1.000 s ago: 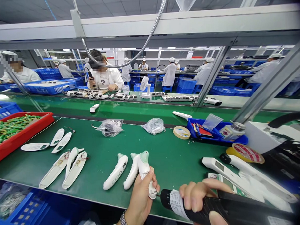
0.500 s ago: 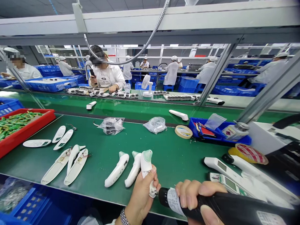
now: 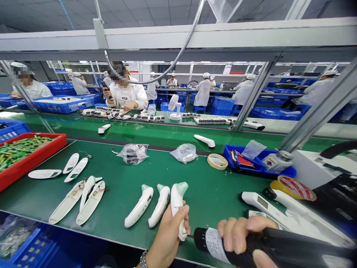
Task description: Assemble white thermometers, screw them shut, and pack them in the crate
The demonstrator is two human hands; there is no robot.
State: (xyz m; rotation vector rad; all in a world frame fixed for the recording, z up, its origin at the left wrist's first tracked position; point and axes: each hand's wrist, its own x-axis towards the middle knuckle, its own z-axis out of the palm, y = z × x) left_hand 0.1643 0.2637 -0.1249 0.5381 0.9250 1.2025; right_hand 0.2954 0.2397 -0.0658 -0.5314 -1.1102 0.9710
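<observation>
My left hand [image 3: 166,238], a watch at its wrist, is closed around the lower half of a white ear thermometer [image 3: 176,196] with a pale green tip. The thermometer stands tip up, tilted slightly right. In my right hand [image 3: 239,235] is a black electric screwdriver [image 3: 293,245], pointing left. Its thin bit is close to the thermometer's bottom end; I cannot tell whether they touch. Just left of my left hand lie a second ear thermometer [image 3: 160,207] and a third thermometer [image 3: 140,207].
Opened white shells [image 3: 66,202] lie on the green bench at left, beside a red tray [image 3: 57,145] of green parts. Bagged parts [image 3: 184,153], a tape roll [image 3: 217,161] and a blue bin [image 3: 288,171] sit farther back. White handheld devices [image 3: 258,201] are at right. A co-worker [image 3: 126,94] sits opposite.
The screwdriver has shifted slightly right, its bit backing off from the thermometer's end. The held thermometer has turned, its green tip now pointing more to the right. A white device on the belt has moved left.
</observation>
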